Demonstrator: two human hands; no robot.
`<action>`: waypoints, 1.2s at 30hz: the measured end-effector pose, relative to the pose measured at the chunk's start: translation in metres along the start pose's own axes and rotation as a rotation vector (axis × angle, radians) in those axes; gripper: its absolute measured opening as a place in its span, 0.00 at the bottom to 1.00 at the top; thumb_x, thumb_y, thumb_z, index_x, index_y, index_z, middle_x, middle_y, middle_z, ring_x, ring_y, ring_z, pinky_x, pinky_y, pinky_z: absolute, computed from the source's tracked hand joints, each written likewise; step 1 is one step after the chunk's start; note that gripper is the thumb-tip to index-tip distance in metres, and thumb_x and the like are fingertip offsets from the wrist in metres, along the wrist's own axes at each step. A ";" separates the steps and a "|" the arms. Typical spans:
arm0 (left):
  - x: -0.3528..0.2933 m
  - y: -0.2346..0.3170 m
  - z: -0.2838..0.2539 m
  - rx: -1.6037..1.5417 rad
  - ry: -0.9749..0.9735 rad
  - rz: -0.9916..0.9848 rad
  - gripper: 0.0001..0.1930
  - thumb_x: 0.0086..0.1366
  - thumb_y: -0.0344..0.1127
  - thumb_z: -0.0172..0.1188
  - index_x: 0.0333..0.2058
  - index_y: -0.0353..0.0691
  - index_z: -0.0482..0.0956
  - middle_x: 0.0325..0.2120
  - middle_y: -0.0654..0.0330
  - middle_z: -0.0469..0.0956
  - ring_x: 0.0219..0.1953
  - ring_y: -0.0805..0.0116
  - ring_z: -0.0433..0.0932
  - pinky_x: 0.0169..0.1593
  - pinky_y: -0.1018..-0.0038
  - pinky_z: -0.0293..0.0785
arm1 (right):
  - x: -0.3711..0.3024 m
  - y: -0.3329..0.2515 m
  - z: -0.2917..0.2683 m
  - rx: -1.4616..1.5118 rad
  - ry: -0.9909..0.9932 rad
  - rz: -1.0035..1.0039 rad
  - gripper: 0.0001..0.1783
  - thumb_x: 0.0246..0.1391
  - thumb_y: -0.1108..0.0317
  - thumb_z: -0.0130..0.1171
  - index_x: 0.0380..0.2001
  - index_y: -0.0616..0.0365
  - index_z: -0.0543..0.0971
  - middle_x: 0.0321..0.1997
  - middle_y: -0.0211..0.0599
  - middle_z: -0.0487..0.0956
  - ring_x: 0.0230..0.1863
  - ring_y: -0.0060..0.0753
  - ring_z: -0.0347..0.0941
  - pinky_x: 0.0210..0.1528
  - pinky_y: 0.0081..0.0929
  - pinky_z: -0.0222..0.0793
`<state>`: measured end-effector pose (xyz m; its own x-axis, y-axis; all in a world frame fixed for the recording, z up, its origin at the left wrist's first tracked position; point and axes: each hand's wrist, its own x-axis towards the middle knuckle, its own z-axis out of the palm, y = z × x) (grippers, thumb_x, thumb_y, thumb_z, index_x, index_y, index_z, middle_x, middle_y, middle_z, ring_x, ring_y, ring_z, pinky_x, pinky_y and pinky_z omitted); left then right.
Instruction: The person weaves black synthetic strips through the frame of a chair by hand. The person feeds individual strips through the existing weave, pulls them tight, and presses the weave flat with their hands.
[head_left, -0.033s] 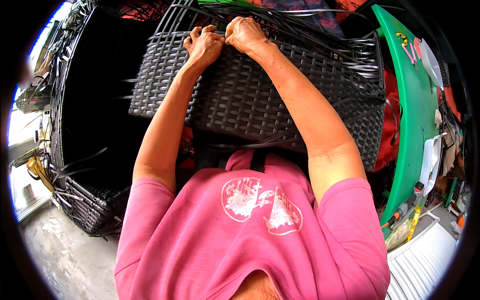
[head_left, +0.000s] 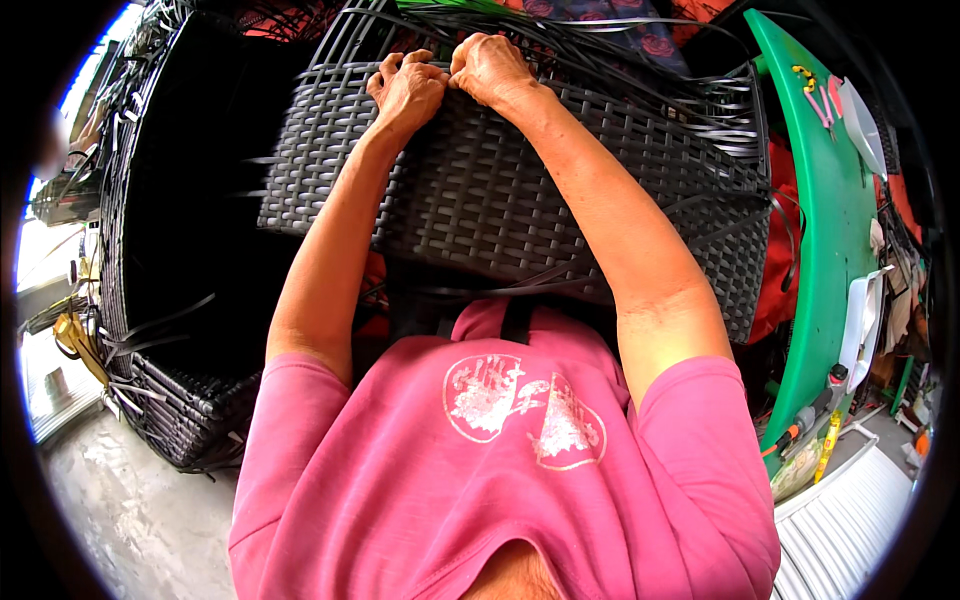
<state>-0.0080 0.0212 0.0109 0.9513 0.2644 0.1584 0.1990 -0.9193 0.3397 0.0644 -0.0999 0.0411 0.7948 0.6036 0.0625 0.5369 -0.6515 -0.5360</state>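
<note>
A dark grey woven plastic panel (head_left: 480, 215), with flat strips crossing over and under, lies across the space in front of me. At its far upper edge my left hand (head_left: 408, 92) grips the weave with bent fingers. Right beside it my right hand (head_left: 492, 70) is closed, pinching at a black plastic strip at the same edge. The strip's end is hidden by the fingers. The two hands nearly touch. Loose black plastic strips (head_left: 640, 95) fan out beyond the edge, mostly behind and right of my right hand.
A large black woven piece (head_left: 118, 230) with loose strip ends stands on the left. On the right is a green board (head_left: 800, 220) with pink-handled scissors (head_left: 822, 108), a white bowl (head_left: 862, 125) and a white tray (head_left: 862, 325). A tool with orange parts (head_left: 805, 420) lies at its near end.
</note>
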 end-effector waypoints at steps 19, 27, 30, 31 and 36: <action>0.007 0.008 -0.075 -0.524 0.311 0.142 0.02 0.45 0.25 0.62 0.19 0.33 0.78 0.29 0.63 0.76 0.30 0.70 0.74 0.35 0.76 0.69 | -0.029 -0.004 -0.027 0.680 -0.026 -0.056 0.13 0.47 0.66 0.59 0.38 0.50 0.82 0.26 0.33 0.80 0.25 0.21 0.76 0.27 0.20 0.74; -0.006 -0.029 -0.048 -0.353 0.209 0.012 0.10 0.60 0.36 0.56 0.29 0.35 0.81 0.36 0.59 0.77 0.37 0.65 0.75 0.42 0.75 0.69 | -0.012 -0.021 -0.012 0.539 -0.034 0.061 0.08 0.43 0.66 0.63 0.27 0.57 0.83 0.18 0.31 0.77 0.20 0.18 0.73 0.21 0.18 0.72; -0.012 -0.038 -0.032 0.046 0.203 0.034 0.14 0.60 0.45 0.53 0.33 0.43 0.82 0.49 0.65 0.72 0.53 0.58 0.65 0.56 0.59 0.56 | 0.001 -0.022 0.002 0.231 0.007 0.025 0.08 0.39 0.66 0.64 0.25 0.58 0.83 0.20 0.39 0.79 0.24 0.28 0.76 0.27 0.26 0.74; -0.011 -0.037 -0.030 0.082 0.137 0.036 0.15 0.61 0.46 0.52 0.34 0.44 0.82 0.51 0.65 0.70 0.56 0.57 0.61 0.56 0.56 0.52 | 0.005 -0.022 0.007 0.147 0.031 0.020 0.09 0.38 0.65 0.65 0.25 0.57 0.83 0.22 0.41 0.79 0.26 0.31 0.77 0.30 0.28 0.74; 0.002 -0.043 -0.022 0.089 -0.039 -0.014 0.16 0.62 0.47 0.48 0.38 0.49 0.82 0.58 0.66 0.62 0.62 0.52 0.49 0.56 0.46 0.43 | 0.016 -0.025 0.024 0.191 0.016 -0.008 0.09 0.38 0.65 0.65 0.27 0.54 0.83 0.27 0.42 0.81 0.32 0.39 0.78 0.39 0.31 0.72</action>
<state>-0.0200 0.0673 0.0174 0.9564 0.2676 0.1170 0.2310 -0.9382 0.2577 0.0568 -0.0635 0.0356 0.7957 0.6003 0.0802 0.4812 -0.5462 -0.6857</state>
